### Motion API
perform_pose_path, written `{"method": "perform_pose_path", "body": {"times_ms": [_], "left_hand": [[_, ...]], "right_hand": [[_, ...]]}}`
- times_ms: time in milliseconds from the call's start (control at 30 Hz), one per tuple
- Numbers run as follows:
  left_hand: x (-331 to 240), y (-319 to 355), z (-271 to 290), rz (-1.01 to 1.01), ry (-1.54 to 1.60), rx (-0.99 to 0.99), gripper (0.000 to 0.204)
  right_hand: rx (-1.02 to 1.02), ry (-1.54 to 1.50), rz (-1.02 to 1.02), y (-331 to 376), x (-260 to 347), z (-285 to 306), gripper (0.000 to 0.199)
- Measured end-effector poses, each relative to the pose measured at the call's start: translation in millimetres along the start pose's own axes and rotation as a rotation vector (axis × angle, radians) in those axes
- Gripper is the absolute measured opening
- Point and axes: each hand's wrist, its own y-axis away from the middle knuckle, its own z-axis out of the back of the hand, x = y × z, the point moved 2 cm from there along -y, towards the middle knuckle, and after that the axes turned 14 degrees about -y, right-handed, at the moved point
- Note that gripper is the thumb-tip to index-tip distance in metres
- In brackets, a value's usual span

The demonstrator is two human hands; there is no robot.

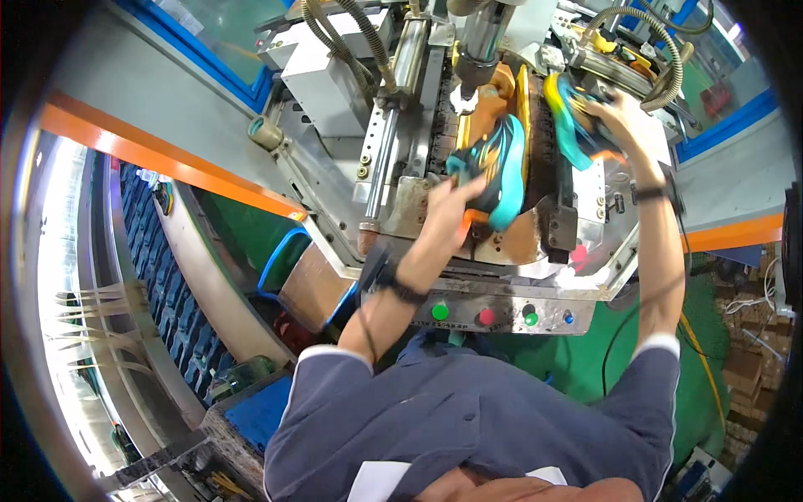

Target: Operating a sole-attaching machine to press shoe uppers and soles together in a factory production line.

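Observation:
My left hand [452,203] grips a sports shoe [504,171] with a teal sole and a dark upper patterned in orange. This shoe is tilted over the open bed of the machine [485,125], below a metal press rod [485,50]. Off to the right, my right hand [621,124] is closed on a second sports shoe [571,125] with a teal sole and a yellow end. That one is held up above the machine's right side, partly hidden by my fingers. An orange part [475,216] shows under the left shoe; I cannot tell what it is.
Green, red and blue buttons line a control panel [502,315] at the machine's near edge. Metal cylinders [385,159] and ribbed hoses flank the bed. A conveyor [226,276] curves along the left, past a small blue-edged stool [314,284]. Grey panels with orange edges stand on both sides.

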Motion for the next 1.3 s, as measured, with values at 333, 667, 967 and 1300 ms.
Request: {"method": "perform_pose_path", "body": {"times_ms": [333,667,967,1300], "left_hand": [[-18.4,260.2,111.3,-0.155,-0.066,-0.503,0.049],[57.0,335.6,123.9,-0.211,0.144,-1.134,0.026],[60.4,316.9,98.9,-0.199,0.166,-1.026,0.018],[85.8,330.9,102.6,-0.228,0.206,-0.983,0.022]], "right_hand": [[-0.037,0.066,0.251,-47.7,5.8,-252.7,0.029],[0.036,-0.479,0.496,142.3,71.0,-171.6,0.029],[0.594,-0.406,0.706,366.5,13.2,-291.0,0.017],[0.428,-0.947,0.679,311.5,70.8,-199.3,0.019]]}}
